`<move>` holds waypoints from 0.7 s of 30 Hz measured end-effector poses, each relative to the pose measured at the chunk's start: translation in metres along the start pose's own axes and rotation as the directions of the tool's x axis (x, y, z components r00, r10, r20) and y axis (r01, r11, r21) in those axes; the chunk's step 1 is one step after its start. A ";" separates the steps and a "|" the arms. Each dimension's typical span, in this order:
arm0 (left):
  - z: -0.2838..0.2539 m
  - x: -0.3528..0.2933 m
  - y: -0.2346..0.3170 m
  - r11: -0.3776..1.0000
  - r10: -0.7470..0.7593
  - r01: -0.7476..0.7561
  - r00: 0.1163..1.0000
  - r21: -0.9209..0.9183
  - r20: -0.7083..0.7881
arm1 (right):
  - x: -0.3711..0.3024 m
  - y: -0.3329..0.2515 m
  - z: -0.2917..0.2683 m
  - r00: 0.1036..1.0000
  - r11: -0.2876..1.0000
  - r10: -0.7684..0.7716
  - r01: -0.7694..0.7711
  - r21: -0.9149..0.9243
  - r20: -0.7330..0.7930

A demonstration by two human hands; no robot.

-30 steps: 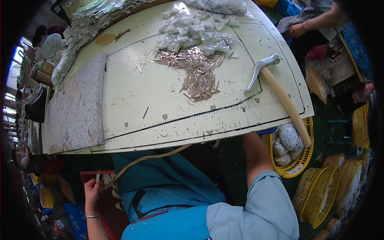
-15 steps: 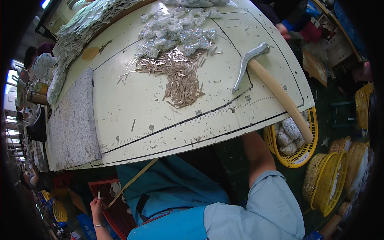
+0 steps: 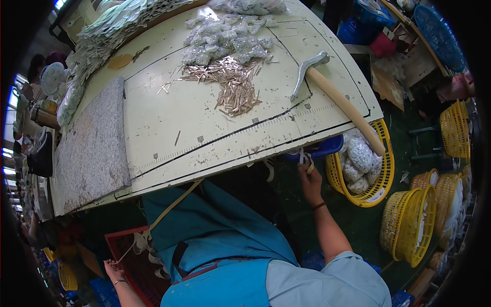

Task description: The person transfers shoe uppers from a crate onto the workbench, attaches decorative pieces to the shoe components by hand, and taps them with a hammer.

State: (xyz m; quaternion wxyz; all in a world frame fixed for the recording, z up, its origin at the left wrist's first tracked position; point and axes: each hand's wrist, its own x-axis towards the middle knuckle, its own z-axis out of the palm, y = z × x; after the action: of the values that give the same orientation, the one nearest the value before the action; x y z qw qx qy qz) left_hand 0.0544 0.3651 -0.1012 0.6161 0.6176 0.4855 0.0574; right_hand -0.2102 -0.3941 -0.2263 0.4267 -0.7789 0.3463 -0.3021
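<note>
My left hand (image 3: 114, 271) is low on the left, beside a red crate, with its fingers closed. A narrow tan band (image 3: 171, 209) runs down from the table's front edge, and its thin end reaches those fingers. My right hand (image 3: 310, 180) is just below the table's front edge, fingers closed around a slim greyish-white piece (image 3: 302, 155) whose kind I cannot make out. Near it are the rim of a blue basket (image 3: 330, 147) and a yellow basket (image 3: 391, 169) of silvery bundles. A hammer (image 3: 342, 97) with a wooden handle lies on the table above, its handle overhanging the edge.
On the pale table (image 3: 169, 110) lie small coppery strips (image 3: 236, 88), glittery silver bows (image 3: 225, 38) and a grey speckled mat (image 3: 94, 153). White strips (image 3: 110, 38) are heaped at the far left. The red crate (image 3: 134, 266) holds white pieces; yellow baskets (image 3: 409, 225) stand right.
My right hand has come out from under the table edge with the slim piece. My left hand has moved down and left; the pale piece above its fingers no longer shows. The view has shifted.
</note>
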 end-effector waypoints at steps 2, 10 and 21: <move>-0.001 0.010 -0.006 0.992 -0.015 0.026 0.996 0.121 -0.084 | -0.014 -0.010 0.007 0.985 0.977 0.166 -0.170 0.131 0.040; 0.141 -0.108 -0.044 0.701 0.440 -0.680 0.651 0.216 0.619 | -0.037 -0.076 0.011 0.957 0.970 -0.208 0.227 -0.081 0.200; 0.323 -0.401 -0.159 0.592 -0.661 -0.662 -0.071 0.460 0.747 | -0.051 -0.165 0.009 0.713 0.773 -0.607 0.632 0.053 0.350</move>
State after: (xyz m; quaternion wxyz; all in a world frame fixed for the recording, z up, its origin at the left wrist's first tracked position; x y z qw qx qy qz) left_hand -0.0228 -0.1688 -0.0950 0.3906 0.6358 -0.1774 -0.6417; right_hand -0.1865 -0.2842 -0.0949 0.3269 -0.9049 -0.0053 -0.2727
